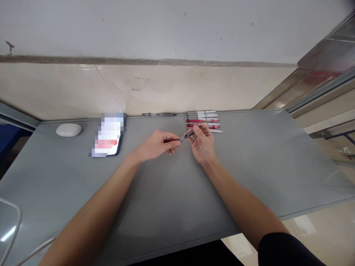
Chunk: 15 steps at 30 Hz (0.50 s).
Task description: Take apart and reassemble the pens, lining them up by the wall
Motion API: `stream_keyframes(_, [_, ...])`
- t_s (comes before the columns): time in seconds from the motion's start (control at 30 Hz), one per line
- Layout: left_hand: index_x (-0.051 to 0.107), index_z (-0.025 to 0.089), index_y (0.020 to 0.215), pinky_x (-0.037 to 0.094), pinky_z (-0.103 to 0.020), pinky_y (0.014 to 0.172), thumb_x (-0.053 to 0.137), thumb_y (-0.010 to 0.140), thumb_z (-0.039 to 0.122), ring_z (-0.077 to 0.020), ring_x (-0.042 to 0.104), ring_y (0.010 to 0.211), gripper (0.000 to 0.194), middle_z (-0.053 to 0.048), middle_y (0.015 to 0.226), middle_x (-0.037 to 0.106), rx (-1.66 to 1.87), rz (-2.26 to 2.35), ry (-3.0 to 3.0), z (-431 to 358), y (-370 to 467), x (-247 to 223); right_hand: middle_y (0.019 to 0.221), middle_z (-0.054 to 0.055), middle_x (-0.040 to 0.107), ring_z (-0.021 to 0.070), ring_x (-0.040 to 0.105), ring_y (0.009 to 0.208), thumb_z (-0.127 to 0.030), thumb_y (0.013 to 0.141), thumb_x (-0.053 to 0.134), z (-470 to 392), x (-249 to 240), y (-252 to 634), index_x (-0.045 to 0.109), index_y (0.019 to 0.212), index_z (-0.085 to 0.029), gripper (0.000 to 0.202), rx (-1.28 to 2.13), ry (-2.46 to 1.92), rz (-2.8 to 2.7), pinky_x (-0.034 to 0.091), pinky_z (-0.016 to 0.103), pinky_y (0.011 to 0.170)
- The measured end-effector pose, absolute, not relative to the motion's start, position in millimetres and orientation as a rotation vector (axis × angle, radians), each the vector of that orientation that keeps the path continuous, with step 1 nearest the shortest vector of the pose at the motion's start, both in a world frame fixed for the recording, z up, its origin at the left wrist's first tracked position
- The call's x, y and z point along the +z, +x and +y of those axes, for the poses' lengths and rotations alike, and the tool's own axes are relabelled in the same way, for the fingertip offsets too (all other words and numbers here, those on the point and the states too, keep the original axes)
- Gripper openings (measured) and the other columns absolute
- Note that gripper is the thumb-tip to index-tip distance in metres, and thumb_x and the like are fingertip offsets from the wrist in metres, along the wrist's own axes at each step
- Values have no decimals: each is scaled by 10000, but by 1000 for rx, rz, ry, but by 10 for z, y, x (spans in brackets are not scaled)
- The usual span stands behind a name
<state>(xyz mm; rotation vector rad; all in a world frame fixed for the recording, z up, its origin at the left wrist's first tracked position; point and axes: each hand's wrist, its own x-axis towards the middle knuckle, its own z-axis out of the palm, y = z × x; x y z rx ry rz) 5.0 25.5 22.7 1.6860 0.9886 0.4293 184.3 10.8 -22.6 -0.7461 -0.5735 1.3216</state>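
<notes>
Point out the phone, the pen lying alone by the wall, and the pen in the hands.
Phone (109, 133): head view, screen.
Lone pen (160, 114): head view, mid-barrel.
Held pen (189, 133): head view, dark grey section between the hands' fingertips.

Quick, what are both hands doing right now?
Left hand: closed, fingertips pinching one end of a pen.
Right hand: closed, fingers gripping the same pen's dark part.
</notes>
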Motion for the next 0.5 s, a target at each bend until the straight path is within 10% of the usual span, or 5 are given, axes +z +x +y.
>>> stream_keyframes(0.5, [694, 163, 825, 508, -276, 680, 595, 878, 461, -126, 630, 673, 318, -46, 814, 700, 344, 828, 1532, 236, 32, 284, 785, -76, 640, 86, 647, 714, -294, 694, 795, 77, -198, 1886, 635, 770, -260, 180, 1374, -675, -633, 600, 254, 686])
